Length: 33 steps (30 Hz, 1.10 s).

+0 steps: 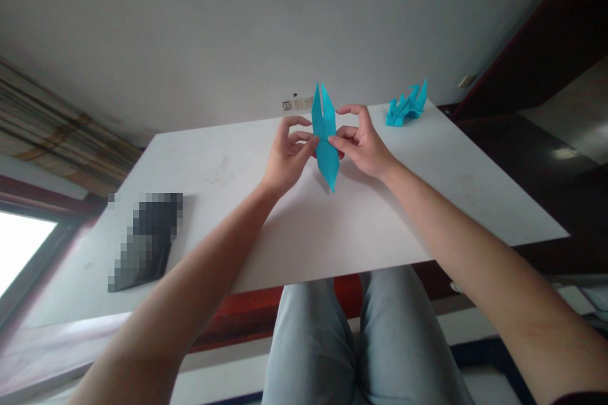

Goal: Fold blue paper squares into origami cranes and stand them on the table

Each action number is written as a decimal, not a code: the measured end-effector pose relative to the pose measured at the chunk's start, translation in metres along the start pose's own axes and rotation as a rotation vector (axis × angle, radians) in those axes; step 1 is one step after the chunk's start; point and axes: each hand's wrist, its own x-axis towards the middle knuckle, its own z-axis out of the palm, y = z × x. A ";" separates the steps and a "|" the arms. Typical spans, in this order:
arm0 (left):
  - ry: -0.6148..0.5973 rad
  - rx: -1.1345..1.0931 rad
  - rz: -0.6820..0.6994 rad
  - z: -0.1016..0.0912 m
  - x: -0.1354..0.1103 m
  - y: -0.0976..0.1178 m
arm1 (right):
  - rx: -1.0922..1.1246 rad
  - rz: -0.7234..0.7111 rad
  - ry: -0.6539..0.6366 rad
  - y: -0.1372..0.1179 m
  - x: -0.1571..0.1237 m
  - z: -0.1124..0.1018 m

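A folded blue origami paper (327,161) is held upright over the white table. Its upper part splits into two narrow points, and its lower end tapers to one tip. My left hand (291,152) pinches its left edge at mid-height, thumb in front. From the other side, my right hand (365,144) pinches the right edge at the same height, thumb also in front. Both index fingers are raised and curved beside the upper points. Fingers behind the paper are partly hidden.
Folded blue paper cranes (407,106) stand at the table's back right. A dark, pixelated flat object (147,243) lies on the left of the white table (380,228). Wall sockets (297,104) sit behind the table's far edge; a curtain (57,126) hangs at left.
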 end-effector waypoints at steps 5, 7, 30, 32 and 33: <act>-0.022 0.020 0.001 -0.001 0.002 0.004 | -0.076 0.008 -0.041 -0.003 0.001 -0.003; -0.021 0.019 -0.028 -0.003 0.002 0.006 | -0.084 0.006 -0.054 -0.003 0.002 -0.004; -0.060 -0.179 -0.145 -0.007 0.003 0.014 | 0.111 0.011 -0.080 -0.002 0.004 -0.010; -0.047 -0.187 -0.148 -0.005 0.002 0.016 | 0.105 -0.021 -0.088 0.001 0.004 -0.009; -0.039 -0.188 -0.148 -0.005 0.002 0.016 | 0.097 -0.028 -0.089 0.003 0.004 -0.008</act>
